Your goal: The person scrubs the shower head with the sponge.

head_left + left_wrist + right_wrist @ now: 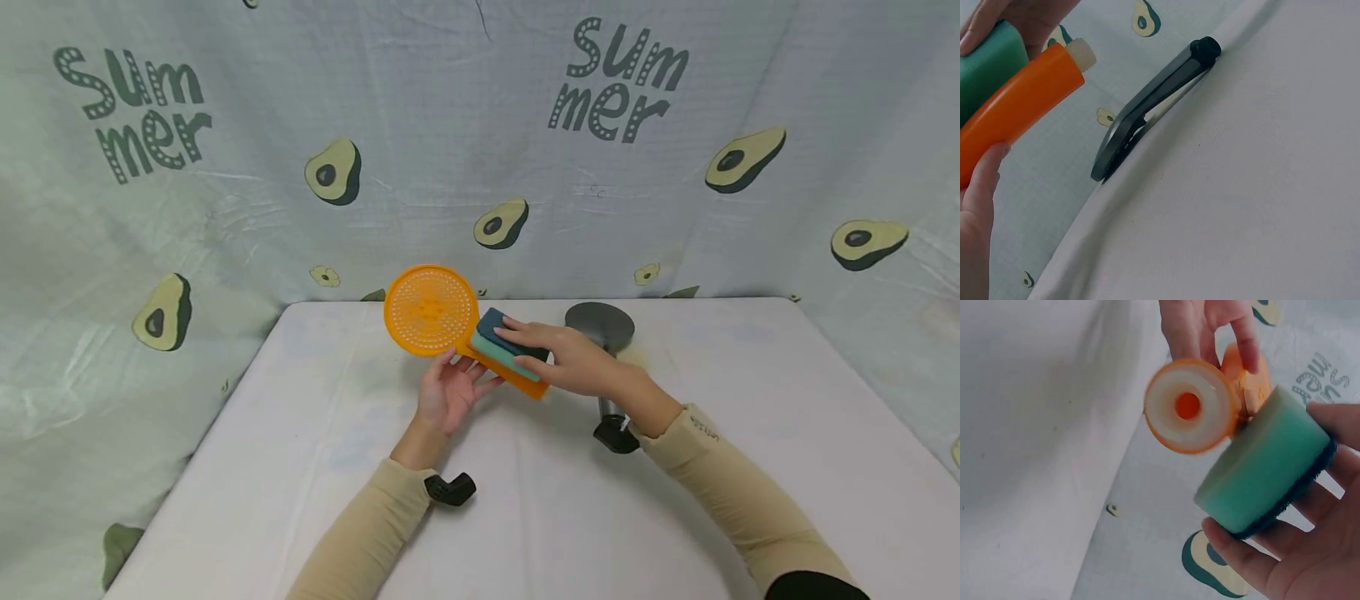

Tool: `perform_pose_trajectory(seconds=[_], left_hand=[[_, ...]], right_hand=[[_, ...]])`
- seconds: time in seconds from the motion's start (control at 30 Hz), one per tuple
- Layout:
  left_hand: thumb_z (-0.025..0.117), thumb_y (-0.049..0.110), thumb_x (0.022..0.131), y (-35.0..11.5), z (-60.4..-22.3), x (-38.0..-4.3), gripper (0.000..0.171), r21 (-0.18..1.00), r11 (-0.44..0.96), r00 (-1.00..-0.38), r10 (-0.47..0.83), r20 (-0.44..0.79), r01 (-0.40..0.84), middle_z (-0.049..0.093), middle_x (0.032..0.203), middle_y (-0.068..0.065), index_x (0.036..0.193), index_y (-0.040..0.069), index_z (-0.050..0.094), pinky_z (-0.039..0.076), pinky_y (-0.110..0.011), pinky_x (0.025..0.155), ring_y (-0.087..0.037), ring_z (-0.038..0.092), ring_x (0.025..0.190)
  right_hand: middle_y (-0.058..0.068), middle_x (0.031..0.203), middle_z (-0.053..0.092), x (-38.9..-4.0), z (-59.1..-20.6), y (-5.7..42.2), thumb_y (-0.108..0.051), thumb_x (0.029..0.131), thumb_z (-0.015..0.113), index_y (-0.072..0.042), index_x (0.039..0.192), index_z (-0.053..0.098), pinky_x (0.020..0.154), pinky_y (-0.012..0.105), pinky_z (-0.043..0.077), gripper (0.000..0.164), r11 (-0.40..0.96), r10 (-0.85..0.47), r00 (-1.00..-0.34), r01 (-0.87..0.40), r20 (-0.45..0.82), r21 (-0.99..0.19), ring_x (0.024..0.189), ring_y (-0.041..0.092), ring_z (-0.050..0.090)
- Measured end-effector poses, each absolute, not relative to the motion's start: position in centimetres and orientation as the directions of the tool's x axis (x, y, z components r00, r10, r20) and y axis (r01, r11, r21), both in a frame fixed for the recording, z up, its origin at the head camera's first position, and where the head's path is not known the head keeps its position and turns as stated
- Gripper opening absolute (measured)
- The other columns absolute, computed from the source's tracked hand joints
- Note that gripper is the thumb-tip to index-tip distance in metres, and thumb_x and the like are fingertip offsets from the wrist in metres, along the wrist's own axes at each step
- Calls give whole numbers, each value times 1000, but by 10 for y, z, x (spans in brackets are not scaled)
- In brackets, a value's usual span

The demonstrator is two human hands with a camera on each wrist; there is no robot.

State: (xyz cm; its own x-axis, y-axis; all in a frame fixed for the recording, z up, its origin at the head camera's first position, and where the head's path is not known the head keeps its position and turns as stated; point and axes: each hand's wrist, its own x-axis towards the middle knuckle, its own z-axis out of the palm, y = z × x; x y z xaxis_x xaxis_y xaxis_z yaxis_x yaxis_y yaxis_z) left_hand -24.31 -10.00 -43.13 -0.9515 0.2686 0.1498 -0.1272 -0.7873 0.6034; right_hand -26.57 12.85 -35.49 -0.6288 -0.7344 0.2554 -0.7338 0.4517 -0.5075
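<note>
An orange shower head (431, 311) with a round perforated face is held up over the table, its handle (1029, 103) slanting to the lower right. My left hand (447, 393) supports it from below at the neck, thumb against the handle. A green sponge (1266, 465) with a dark blue scouring layer is gripped in my right hand (568, 358). Its soft green side lies along the handle in the head view. The handle's pale threaded end (1163, 412) points at the right wrist camera. Part of the handle is hidden by the sponge.
Behind the right forearm, a dark grey and black shower head (600, 327) lies on the white-covered table (337, 517). At the table's far edge hangs a pale curtain (450, 100) printed with avocados and lettering.
</note>
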Motion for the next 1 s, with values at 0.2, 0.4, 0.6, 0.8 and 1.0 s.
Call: perform_pose_trajectory(seconds=[0.2,0.4,0.6,0.8,1.0], left_hand=[[21,19,112,-100,-435,-244,32,549,-828,-961,234,150,-115,63,118,-7,141,13,33,58,-46,88,-25,66,109],[23,21,113,-102,-433,-246,32,497,-861,-973,193,126,-106,60,122,-10,142,12,32,59,-45,87,-26,64,112],[26,21,113,-101,-433,-246,30,535,-837,-980,181,77,-113,59,123,-11,140,10,35,60,-47,84,-28,64,114],[23,18,113,-97,-436,-245,32,575,-807,-973,219,76,-137,61,124,-9,141,9,35,59,-46,85,-27,65,112],[23,20,114,-96,-436,-246,35,581,-805,-970,221,103,-122,62,125,-8,146,10,33,60,-45,84,-25,65,112]], right_hand=[[11,157,43,-267,-357,126,-21,105,60,-9,153,49,110,51,42,50,445,-734,-637,-713,236,-543,140,33,47],[9,153,49,-267,-349,151,-24,104,63,-16,152,51,96,43,52,50,487,-732,-673,-628,110,-607,119,23,61],[11,154,48,-270,-355,152,-24,104,63,-14,153,49,99,45,50,52,490,-729,-678,-610,91,-622,124,26,59],[13,160,37,-268,-365,130,-24,107,57,-14,158,40,109,52,42,54,498,-698,-701,-621,145,-605,140,35,46],[12,161,36,-267,-359,121,-26,108,56,-17,159,39,111,52,41,55,529,-677,-720,-619,150,-581,141,35,45]])
